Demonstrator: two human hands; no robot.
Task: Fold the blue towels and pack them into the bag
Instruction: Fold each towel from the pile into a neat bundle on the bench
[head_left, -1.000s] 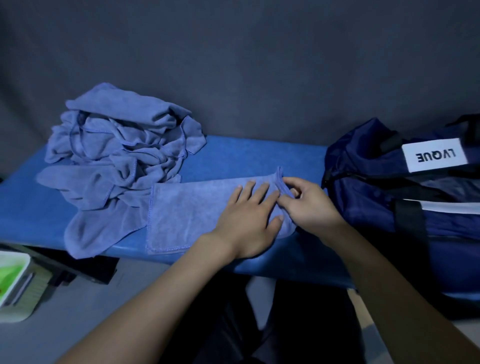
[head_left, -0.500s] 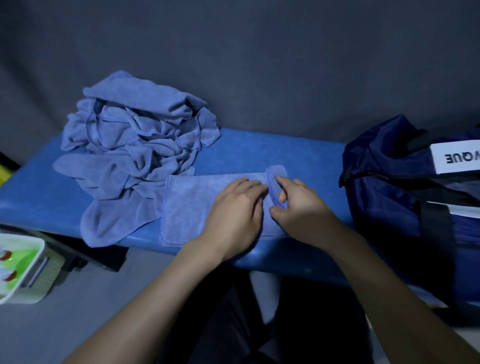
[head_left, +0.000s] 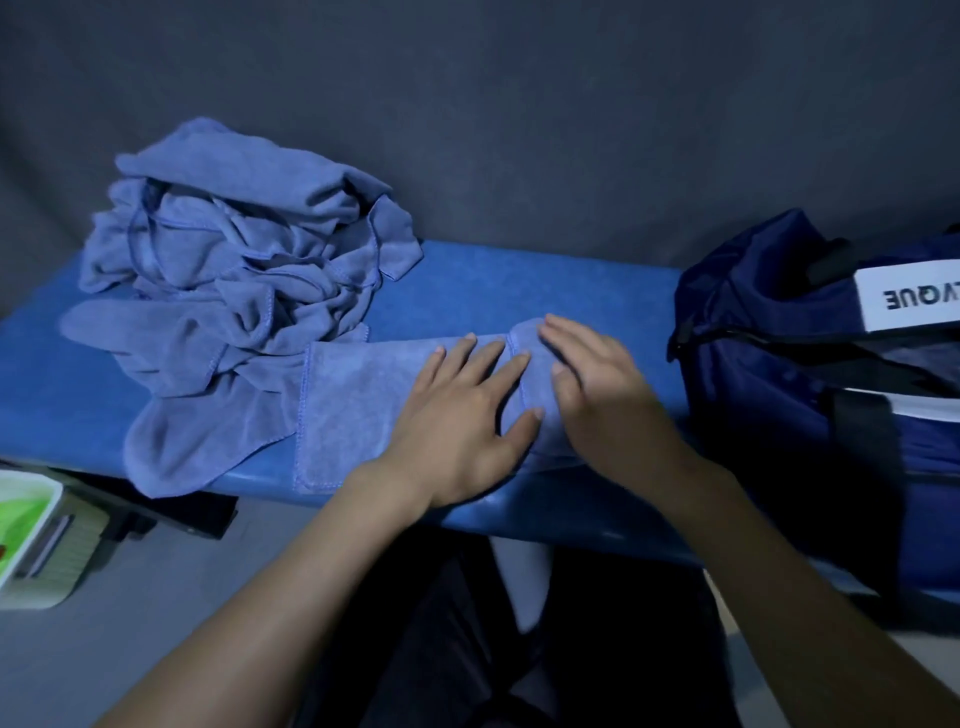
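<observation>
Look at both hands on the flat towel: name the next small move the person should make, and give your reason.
Probably roll or fold the turned-over right end further leftward. Both the left hand and right hand lie flat on the towel, whose right end already has one short fold, while most of it lies spread on the bench. The bag waits at the right.

towel pile (head_left: 234, 291) left, bag (head_left: 810, 405) right — bench (head_left: 519, 280) between

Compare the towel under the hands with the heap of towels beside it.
The towel under the hands lies flat and smooth, its right end turned over; the heap of towels is crumpled and bunched. The flat towel is one piece pressed by the left hand and right hand; nothing touches the heap. Both are the same blue cloth with stitched hems, on the blue bench.
</observation>
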